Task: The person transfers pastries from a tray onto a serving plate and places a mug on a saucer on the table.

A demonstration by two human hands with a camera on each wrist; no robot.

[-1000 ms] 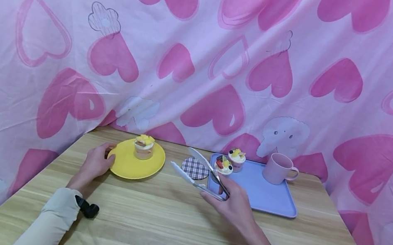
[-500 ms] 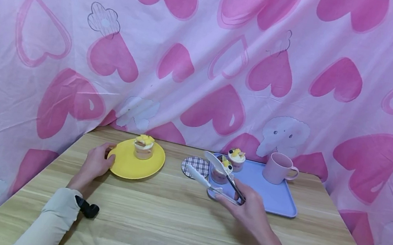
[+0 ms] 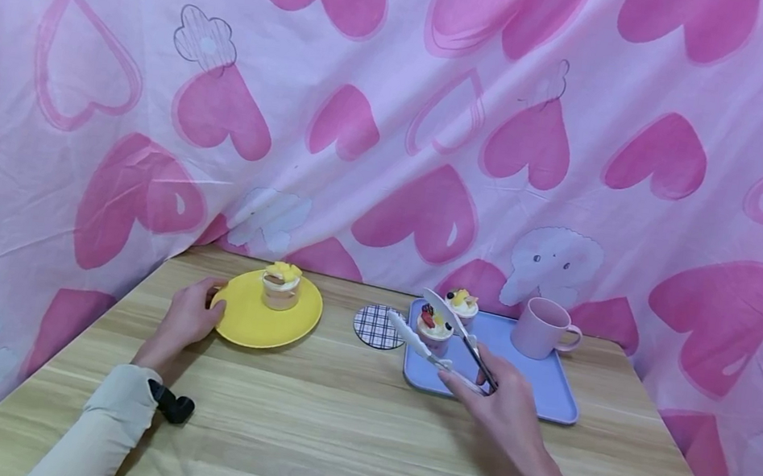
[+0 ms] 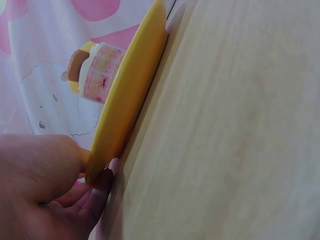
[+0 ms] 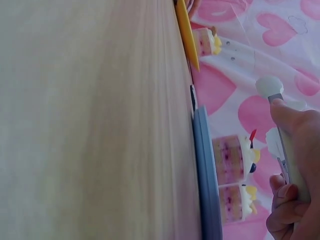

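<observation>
My left hand (image 3: 189,314) pinches the near left rim of a yellow plate (image 3: 259,328), thumb above and fingers beneath. On the plate stands a clear dessert cup (image 3: 280,295) topped with yellow fruit; its layered pink cake shows in the left wrist view. My right hand (image 3: 511,398) holds white-tipped tongs (image 3: 412,336), their arms spread apart. In the head view the tips overlap the nearer fruit-topped dessert cup (image 3: 433,328) on the blue tray (image 3: 538,394). In the right wrist view the tongs (image 5: 270,86) hang above the cups, apart from them. A second cup (image 3: 464,305) stands just behind.
A pink mug (image 3: 538,331) stands at the back right of the tray. Between plate and tray lies a round checked coaster (image 3: 376,327). A heart-printed curtain (image 3: 416,202) rises behind the wooden table (image 3: 296,429).
My right hand has moved right with the tongs, from in front of the coaster to over the tray's left end. The left hand and the plate stay put.
</observation>
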